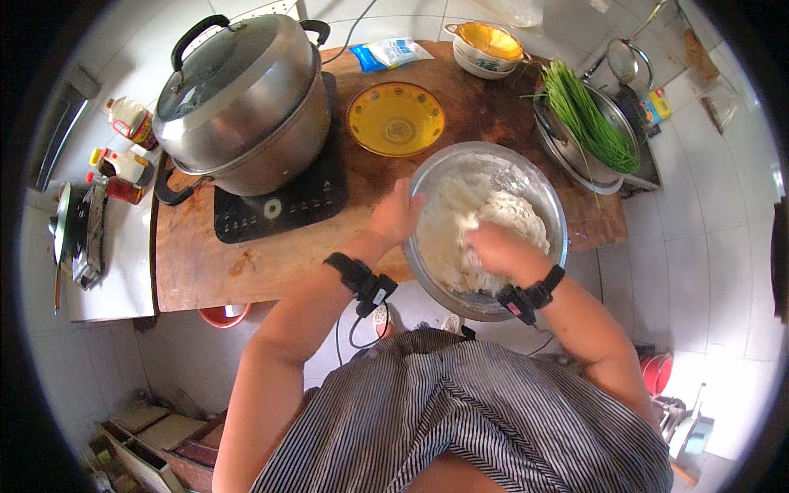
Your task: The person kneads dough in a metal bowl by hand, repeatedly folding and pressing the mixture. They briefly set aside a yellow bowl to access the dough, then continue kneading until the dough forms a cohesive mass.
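A large steel mixing bowl [558,203] stands at the front edge of the wooden tabletop [203,271]. Inside it lie a pale, rough lump of dough [521,215] and loose flour. My left hand [397,212] grips the bowl's left rim. Down in the bowl, my right hand [502,249] presses against the dough's near left side; it is blurred and its fingertips are partly hidden. A yellow patterned bowl [397,120] sits just behind the mixing bowl, to the left. Each wrist wears a black strap with a small device and a cable.
A big lidded steel pot [265,129] rests on a black induction cooker [277,215] at left. Behind are a blue and white packet [391,53] and stacked bowls [487,52]. Green chives [585,117] lie in a steel pan at right. Bottles [126,166] stand far left.
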The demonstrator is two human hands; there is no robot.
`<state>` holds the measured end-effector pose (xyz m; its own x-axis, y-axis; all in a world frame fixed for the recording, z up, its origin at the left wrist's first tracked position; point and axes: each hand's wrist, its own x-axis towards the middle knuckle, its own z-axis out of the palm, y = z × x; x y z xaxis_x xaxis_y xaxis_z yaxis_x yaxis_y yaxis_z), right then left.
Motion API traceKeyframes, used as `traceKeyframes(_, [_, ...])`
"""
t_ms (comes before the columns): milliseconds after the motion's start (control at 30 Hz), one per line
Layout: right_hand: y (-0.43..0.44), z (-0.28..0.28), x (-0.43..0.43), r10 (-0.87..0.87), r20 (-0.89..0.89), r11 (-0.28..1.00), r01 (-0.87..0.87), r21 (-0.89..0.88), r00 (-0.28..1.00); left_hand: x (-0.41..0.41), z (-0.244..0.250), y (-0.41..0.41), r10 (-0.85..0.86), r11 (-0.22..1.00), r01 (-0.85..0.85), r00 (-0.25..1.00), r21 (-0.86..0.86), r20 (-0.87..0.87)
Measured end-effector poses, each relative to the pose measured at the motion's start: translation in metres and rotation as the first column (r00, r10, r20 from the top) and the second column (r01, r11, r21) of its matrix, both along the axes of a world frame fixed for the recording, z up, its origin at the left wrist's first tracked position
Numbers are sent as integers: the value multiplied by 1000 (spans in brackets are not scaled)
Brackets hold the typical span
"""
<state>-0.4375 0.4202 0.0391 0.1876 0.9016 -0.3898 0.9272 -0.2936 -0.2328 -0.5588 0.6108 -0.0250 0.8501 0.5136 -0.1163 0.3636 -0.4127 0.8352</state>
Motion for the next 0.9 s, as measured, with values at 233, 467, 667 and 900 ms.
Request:
traceKeyframes(233, [71, -48, 46, -341, 11, 925, 334, 180, 940, 1, 9, -12, 92, 994, -93, 996, -52, -16])
traceKeyframes(467, [48, -40, -17, 187, -106, 981, -191, -29, 977, 0, -1, -14, 158, 987, -158, 987, 1, 29])
traceKeyframes(667, [-36, 6, -13, 339, -80, 927, -347, -141, 938, 1, -4, -14, 166, 986, -165, 985, -18, 49])
traceKeyframes(900, [-74, 16, 9, 361, 63, 931, -356, -79, 930, 1, -3, -16, 168, 986, -168, 983, -9, 68])
